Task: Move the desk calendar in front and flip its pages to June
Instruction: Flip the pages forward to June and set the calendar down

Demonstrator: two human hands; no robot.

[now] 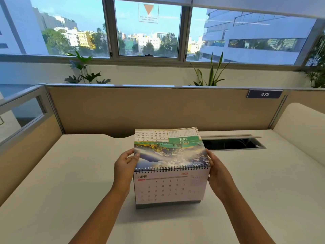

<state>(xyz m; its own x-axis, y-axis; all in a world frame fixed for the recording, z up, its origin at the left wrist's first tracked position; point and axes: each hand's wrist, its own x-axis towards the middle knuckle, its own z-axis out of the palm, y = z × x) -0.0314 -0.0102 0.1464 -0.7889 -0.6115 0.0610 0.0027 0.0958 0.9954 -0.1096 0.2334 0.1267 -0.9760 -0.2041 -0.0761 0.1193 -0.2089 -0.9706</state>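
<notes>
Window (147, 30) fills the top of the frame, three panes; I see city buildings and trees through it. A sticker with an orange triangle (148, 13) sits on the centre pane.

Tan cubicle partition (158, 106) spans the middle of the frame, under the sill. Blue plate reading 473 (264, 94) hangs at its upper right. Leafy plants (84, 71) show above the partition at left of centre, and a spiky one (209, 73) right of centre.

White desk (61, 173) takes the whole lower half of the frame. An open cable hatch (232, 142) is cut into it, right of centre, just behind the calendar.

Desk calendar (168, 184) stands at centre frame, on the desk. The face toward me reads JUNE with the date grid. Its spiral binding (172, 169) runs across the top. A flipped page (168, 148) is lifted up past the binding, showing a landscape photo and an upside-down JUNE heading on a green band.

Left hand (125, 166), centre left of the frame, pinches the left edge of the lifted page, thumb on the photo. Right hand (217, 170), centre right, grips the calendar's right edge by the binding, fingers curled around it. Both forearms come in from the bottom of the frame.
</notes>
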